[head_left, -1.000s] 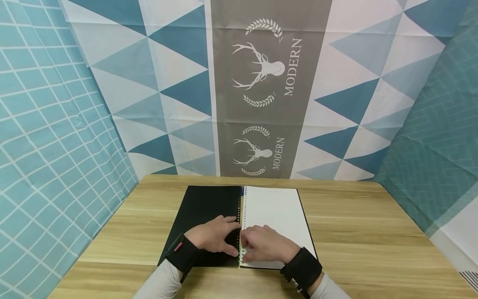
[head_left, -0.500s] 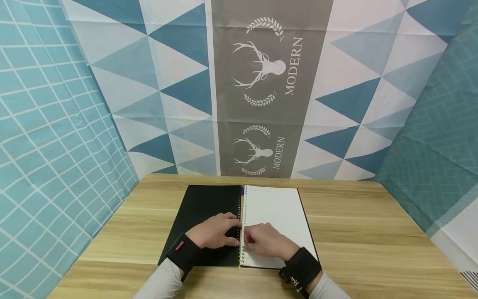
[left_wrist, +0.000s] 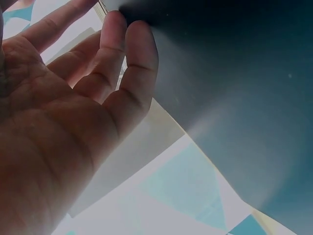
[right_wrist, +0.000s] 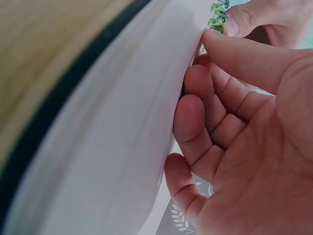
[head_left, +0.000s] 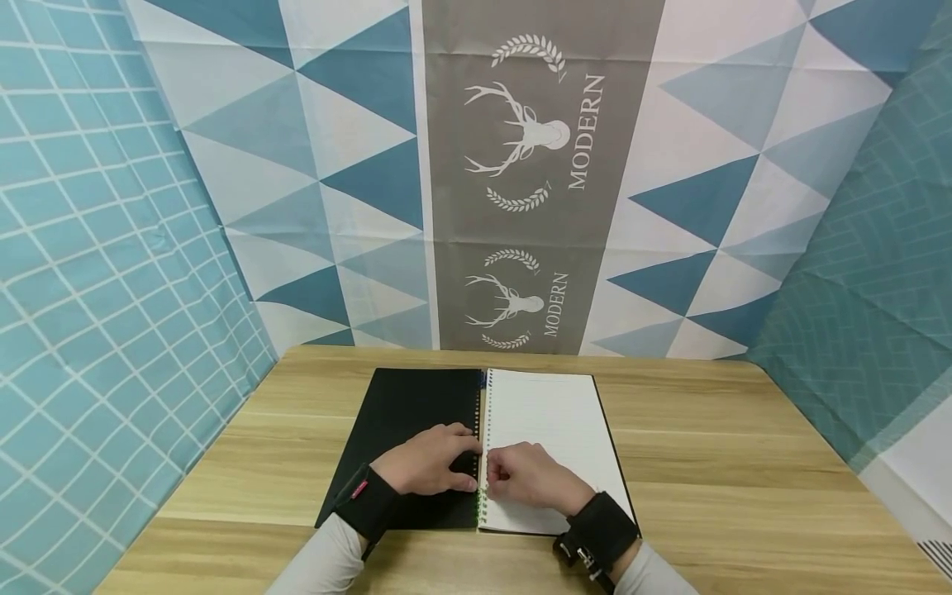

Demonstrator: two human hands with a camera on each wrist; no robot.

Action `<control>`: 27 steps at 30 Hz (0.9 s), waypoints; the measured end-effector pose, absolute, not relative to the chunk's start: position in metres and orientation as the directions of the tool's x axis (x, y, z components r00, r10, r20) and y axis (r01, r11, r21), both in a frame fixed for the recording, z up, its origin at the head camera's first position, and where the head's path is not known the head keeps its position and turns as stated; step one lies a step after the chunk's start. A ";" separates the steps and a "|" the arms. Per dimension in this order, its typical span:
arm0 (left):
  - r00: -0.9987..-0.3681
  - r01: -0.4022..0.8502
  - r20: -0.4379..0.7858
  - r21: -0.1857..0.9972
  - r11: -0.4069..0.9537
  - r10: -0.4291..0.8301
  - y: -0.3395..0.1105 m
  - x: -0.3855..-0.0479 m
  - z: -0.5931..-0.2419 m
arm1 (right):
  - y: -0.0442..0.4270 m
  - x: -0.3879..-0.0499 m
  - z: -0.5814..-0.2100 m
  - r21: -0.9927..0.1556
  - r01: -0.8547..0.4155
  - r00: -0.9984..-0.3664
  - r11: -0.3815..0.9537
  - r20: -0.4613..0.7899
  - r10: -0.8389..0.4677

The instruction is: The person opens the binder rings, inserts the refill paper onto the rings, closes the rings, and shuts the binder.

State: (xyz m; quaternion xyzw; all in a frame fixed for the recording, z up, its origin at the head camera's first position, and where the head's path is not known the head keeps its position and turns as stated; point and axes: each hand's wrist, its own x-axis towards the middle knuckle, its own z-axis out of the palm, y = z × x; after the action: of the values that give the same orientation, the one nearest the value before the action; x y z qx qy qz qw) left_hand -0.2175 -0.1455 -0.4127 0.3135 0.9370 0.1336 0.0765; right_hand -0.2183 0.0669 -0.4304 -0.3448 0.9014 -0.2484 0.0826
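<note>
A loose-leaf notebook (head_left: 535,413) lies open flat, with white ruled pages on the right and a black cover (head_left: 424,405) on the left. Coloured binding rings run down both inner edges; green rings (right_wrist: 217,17) show at the near end. My left hand (head_left: 431,461) rests on the black cover, thumb and fingertips spread by its ringed edge. Over the inner edge of the pages, my right hand (head_left: 531,477) has thumb and index finger drawn together, pinching at the rings. Its other fingers (right_wrist: 190,117) are bent against the paper. The exact pinch point is hidden.
The notebook sits on a wood-grain table (head_left: 706,463). Behind it hangs a patterned cloth (head_left: 535,165) with deer heads and triangles. Teal tiled sheets (head_left: 97,248) close in the left and right sides.
My right thumb has come up to the index finger, and that hand has shifted slightly away from me. The left thumb has moved slightly farther up the cover's edge. The notebook stays put.
</note>
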 end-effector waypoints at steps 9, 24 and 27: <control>-0.793 0.576 -0.044 0.274 0.770 0.608 -0.145 -0.216 -0.413 | 0.065 -0.217 -0.430 -0.503 -0.563 -0.765 0.656 0.018 -0.644; -0.790 0.562 -0.105 0.270 0.782 0.604 -0.144 -0.215 -0.411 | 0.069 -0.216 -0.424 -0.556 -0.522 -0.745 0.647 -0.073 -0.663; -0.789 0.549 -0.140 0.277 0.789 0.598 -0.144 -0.215 -0.410 | 0.070 -0.215 -0.421 -0.564 -0.509 -0.732 0.650 -0.114 -0.671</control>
State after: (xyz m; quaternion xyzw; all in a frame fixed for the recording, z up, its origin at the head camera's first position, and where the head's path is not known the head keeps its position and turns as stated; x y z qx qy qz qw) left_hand -0.2149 -0.1440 -0.4099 0.3054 0.9391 0.1116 0.1111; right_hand -0.2151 0.0697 -0.4215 -0.3298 0.8945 -0.2569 0.1585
